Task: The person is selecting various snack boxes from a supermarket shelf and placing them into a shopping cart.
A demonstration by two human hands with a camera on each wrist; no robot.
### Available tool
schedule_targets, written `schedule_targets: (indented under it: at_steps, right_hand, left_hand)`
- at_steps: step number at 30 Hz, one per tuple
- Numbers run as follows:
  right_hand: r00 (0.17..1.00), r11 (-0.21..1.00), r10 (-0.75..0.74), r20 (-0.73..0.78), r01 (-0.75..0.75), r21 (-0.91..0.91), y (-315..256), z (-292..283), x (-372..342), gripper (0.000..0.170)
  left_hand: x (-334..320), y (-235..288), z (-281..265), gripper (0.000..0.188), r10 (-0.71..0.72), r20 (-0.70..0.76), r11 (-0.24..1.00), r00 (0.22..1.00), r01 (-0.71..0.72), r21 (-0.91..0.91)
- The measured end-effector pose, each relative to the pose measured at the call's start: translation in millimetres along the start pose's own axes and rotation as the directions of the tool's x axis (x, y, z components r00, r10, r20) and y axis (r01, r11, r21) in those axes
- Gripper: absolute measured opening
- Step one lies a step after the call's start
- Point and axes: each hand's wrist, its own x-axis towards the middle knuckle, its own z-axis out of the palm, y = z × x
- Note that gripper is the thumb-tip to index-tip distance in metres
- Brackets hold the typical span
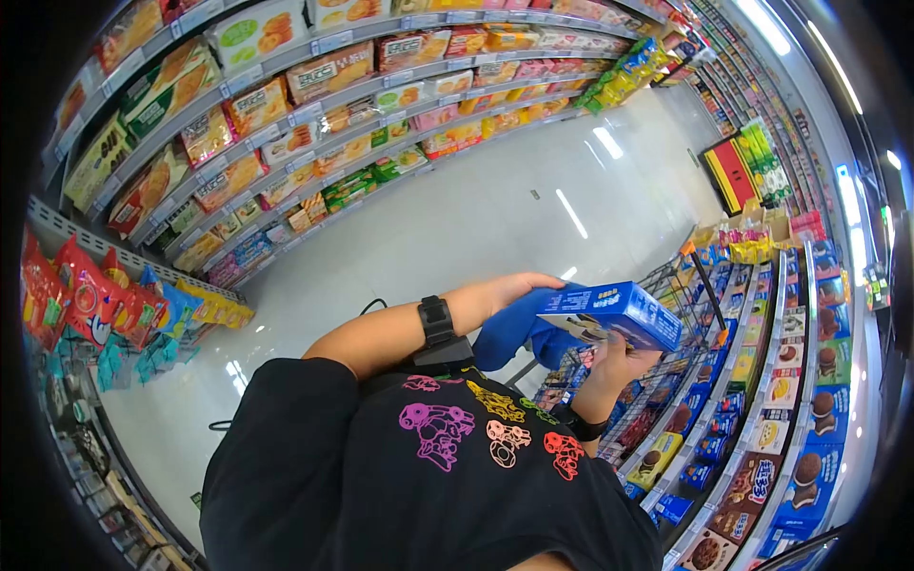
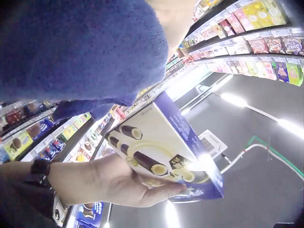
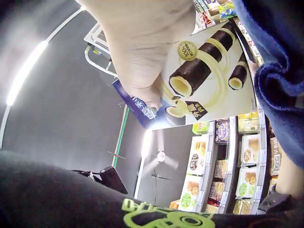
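Note:
In front of my chest, my right hand (image 1: 617, 369) grips a blue box of chocolate wafer rolls (image 1: 609, 306). Its thumb lies across the printed face, and the fingers are mostly hidden behind the box in the right wrist view. That cream-coloured face (image 2: 147, 145) shows dark rolls with pale filling. My left hand (image 1: 509, 292) holds a blue cloth (image 1: 519, 333) against the box's other end. The cloth (image 3: 280, 80) hangs in folds below that hand and covers most of its fingers.
Close on my right, stepped shelves (image 1: 743, 409) hold boxed biscuits, beside a dark wire rack (image 1: 681, 366). Across the grey aisle floor (image 1: 447, 228) stand long shelves of packaged snacks (image 1: 328, 71). Red and blue snack bags (image 1: 86, 290) hang at the left.

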Motion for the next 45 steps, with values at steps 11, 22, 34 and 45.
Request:
schedule_targets:
  at_steps: [11,22,34,45]
  right_hand:
    - [0.884,0.928,0.361,-0.297,-0.308,0.211,8,31,-33,0.048]
    - [0.903,0.910,0.230,-0.362,-0.331,-0.250,10,33,-40,0.052]
    - [0.835,0.840,0.541,-0.105,-0.529,0.123,32,56,-24,0.054]
    - [0.654,0.651,0.753,-0.075,-0.725,0.225,43,56,-38,0.041]
  left_hand:
    - [-41,-23,1,0.055,0.158,-0.029,0.973,0.987,-0.151,0.177]
    - [-31,-4,-6,0.098,0.064,0.119,0.920,0.991,-0.105,0.377]
    - [-59,10,20,0.076,0.390,-0.224,0.501,0.893,-0.002,0.865]
    - [-48,-2,-2,0.065,0.448,-0.266,0.573,0.853,-0.046,0.818]
